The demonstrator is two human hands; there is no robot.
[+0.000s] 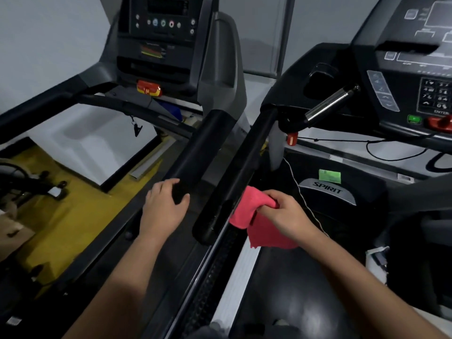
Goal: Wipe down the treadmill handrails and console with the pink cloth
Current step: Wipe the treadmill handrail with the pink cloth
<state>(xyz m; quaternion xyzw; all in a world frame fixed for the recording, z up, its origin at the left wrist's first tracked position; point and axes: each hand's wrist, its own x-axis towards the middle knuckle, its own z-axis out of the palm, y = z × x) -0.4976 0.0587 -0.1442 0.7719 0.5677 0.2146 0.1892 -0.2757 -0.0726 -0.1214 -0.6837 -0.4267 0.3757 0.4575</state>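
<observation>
The left hand (163,206) grips the near end of the left treadmill's black handrail (203,148), fingers (167,184) curled over it. The right hand (286,211) pinches a bunched pink cloth (259,228), which touches the Spirit treadmill's handrail (247,162) near its lower end. The keypad console (415,77) stands beyond, well apart.

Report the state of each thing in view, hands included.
Left rail, end gripped by left hand.
Right rail, cloth against its side.
Cloth, bunched, lower part hanging.
Left hand, curled round rail end.
Right hand, gripping cloth.
Left console, buttons lit.
Safety clip, hanging loose.
</observation>
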